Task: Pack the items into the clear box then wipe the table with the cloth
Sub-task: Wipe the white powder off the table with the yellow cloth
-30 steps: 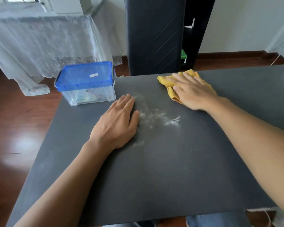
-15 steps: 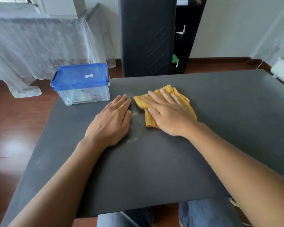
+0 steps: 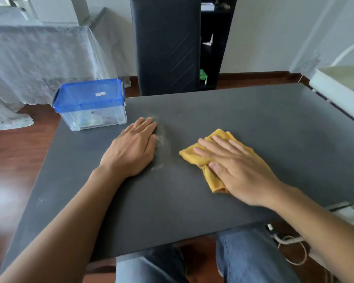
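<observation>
one streak of white dust (image 3: 161, 139) remains on the counter (image 3: 253, 111), beside your flat, spread left hand (image 3: 134, 149). your right hand (image 3: 236, 170) presses open-palmed on the cloth (image 3: 194, 155), so sweep leftward. box (image 3: 92, 105) sits lidded at far left.

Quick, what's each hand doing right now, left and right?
Left hand: open, flat on the dark grey table, holding nothing.
Right hand: open, palm pressing the yellow folded cloth.

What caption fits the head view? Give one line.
Right hand presses yellow cloth on grey table; left hand rests flat.
</observation>
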